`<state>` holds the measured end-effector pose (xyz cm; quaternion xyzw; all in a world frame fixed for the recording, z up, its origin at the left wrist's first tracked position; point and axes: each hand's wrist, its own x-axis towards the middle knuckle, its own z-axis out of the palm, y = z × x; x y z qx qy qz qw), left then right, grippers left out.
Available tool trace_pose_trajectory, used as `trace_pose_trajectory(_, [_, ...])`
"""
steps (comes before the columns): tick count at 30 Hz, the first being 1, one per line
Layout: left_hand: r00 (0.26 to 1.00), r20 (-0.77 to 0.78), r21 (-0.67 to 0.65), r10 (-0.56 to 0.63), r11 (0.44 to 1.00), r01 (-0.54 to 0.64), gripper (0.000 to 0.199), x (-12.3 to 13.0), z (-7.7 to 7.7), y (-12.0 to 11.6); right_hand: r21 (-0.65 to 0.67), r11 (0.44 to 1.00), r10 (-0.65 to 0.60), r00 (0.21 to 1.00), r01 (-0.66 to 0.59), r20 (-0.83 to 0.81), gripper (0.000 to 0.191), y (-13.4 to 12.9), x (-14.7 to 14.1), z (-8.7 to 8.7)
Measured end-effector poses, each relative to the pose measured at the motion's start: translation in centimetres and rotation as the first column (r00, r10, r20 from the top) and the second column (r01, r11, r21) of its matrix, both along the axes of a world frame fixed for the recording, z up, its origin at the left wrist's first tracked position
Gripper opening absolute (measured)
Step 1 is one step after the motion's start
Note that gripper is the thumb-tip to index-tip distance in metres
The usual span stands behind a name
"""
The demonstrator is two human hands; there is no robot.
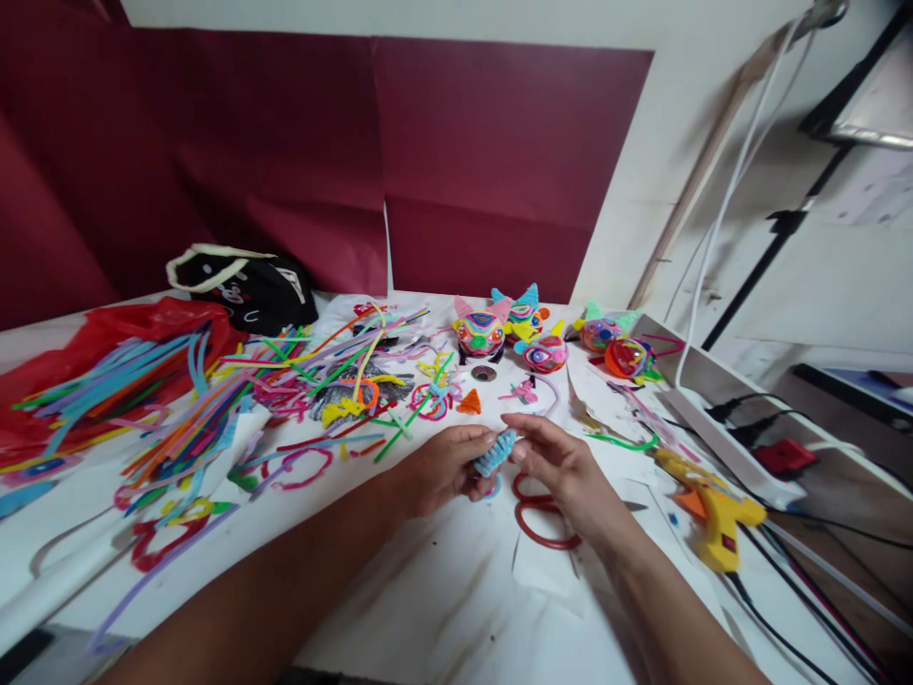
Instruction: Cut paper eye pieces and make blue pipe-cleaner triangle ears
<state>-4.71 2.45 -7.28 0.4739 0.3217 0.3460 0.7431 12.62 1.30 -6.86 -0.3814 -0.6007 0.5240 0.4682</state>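
Between my two hands is a small light blue piece of coiled pipe cleaner (495, 454). My left hand (446, 466) is closed on its left side, the thumb along the top. The fingers of my right hand (560, 461) pinch its right end. Red-handled scissors (546, 523) lie on the table under my right hand, their blades partly hidden by it. An orange coiled triangle (469, 401) rests just beyond my left hand. Farther back stand several colourful animal heads made of pipe cleaners, one with pink ears (482, 328).
Loose pipe cleaners (285, 381) spread over the left side, some on a red plastic bag (43, 371). Behind them sits a black bag (263, 290). At right lie a yellow glue gun (720, 514) with its cord and a white power strip (728, 438) with plugs.
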Motion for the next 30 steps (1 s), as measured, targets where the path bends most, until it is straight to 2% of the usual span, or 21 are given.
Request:
trace_pose_trajectory(4, [0.997,-0.034,-0.071,-0.065,0.995,0.063,0.027,0.2,0.1,-0.2,0.022,1.0,0.007,0.999,-0.007,0.032,0.027,0.0,0.1,-0.2])
trace_pose_trajectory(6, [0.996,-0.091,-0.043,-0.021,0.999,0.017,0.035,0.2,0.2,0.0,-0.006,1.0,-0.016,1.0,0.016,0.025,0.026,0.2,0.2,-0.4])
trace_pose_trajectory(8, [0.989,-0.12,0.019,0.085,0.996,-0.084,0.046,0.0,0.3,0.2,-0.022,0.998,-0.06,0.998,0.061,0.023,0.027,0.4,0.3,-0.4])
trace_pose_trajectory(10, [0.973,-0.142,0.125,0.18,0.979,-0.162,0.048,-0.2,0.3,0.4,-0.03,0.994,-0.101,0.994,0.102,0.039,0.029,0.5,0.4,-0.3])
trace_pose_trajectory(13, [0.938,-0.237,0.338,0.253,0.927,-0.165,0.037,-0.4,0.3,0.5,-0.058,0.994,-0.093,0.994,0.096,0.058,0.032,0.5,0.3,-0.2])
trace_pose_trajectory(15, [0.909,-0.305,0.422,0.285,0.896,-0.139,0.03,-0.3,0.1,0.3,-0.069,0.994,-0.078,0.995,0.082,0.069,0.034,0.4,0.1,-0.1])
trace_pose_trajectory(24, [0.833,-0.398,0.532,0.385,0.837,-0.132,0.027,0.4,0.2,-0.4,-0.055,0.991,-0.116,0.991,0.119,0.067,0.033,0.4,-0.1,-1.1])
trace_pose_trajectory(30, [0.804,-0.418,0.591,0.422,0.799,-0.112,0.027,0.5,0.0,-0.8,-0.087,0.988,-0.119,0.991,0.124,0.058,0.031,0.4,-0.1,-1.1])
